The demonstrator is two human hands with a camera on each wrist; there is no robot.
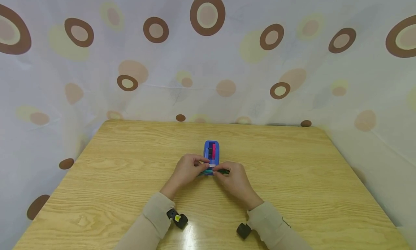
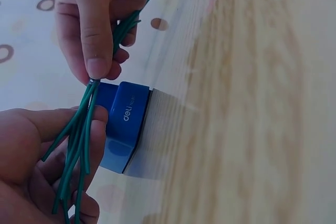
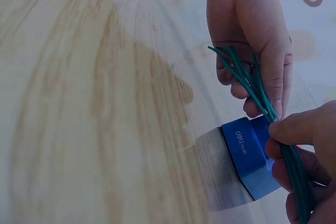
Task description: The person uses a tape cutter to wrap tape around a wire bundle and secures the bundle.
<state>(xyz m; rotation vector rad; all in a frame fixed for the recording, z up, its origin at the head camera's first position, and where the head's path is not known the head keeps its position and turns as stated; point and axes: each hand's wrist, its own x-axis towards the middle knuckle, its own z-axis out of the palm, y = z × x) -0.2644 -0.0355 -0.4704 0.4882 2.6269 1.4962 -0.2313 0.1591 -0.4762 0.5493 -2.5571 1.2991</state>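
Note:
A bundle of thin green wires (image 2: pixel 79 135) is held crosswise just over the front of a blue tape dispenser (image 1: pixel 212 149). My right hand (image 1: pixel 235 179) pinches the bundle near its middle between thumb and fingers, beside a small shiny band (image 3: pixel 275 120). On the other side my left hand (image 1: pixel 188 169) has its thumb and forefinger close to that band. Loose wire ends fan out across the left fingers (image 2: pixel 98 135), which are bent around the bundle. From the right palm the other ends stick out. The dispenser stands upright, with a pink and black tape hub (image 1: pixel 213 151).
The wood-grain table (image 1: pixel 130 141) stretches out on both sides of the hands. Behind it hangs a pale curtain (image 1: pixel 227 62) patterned with brown circles. Black wrist cameras (image 1: pixel 178 218) are strapped over beige sleeves.

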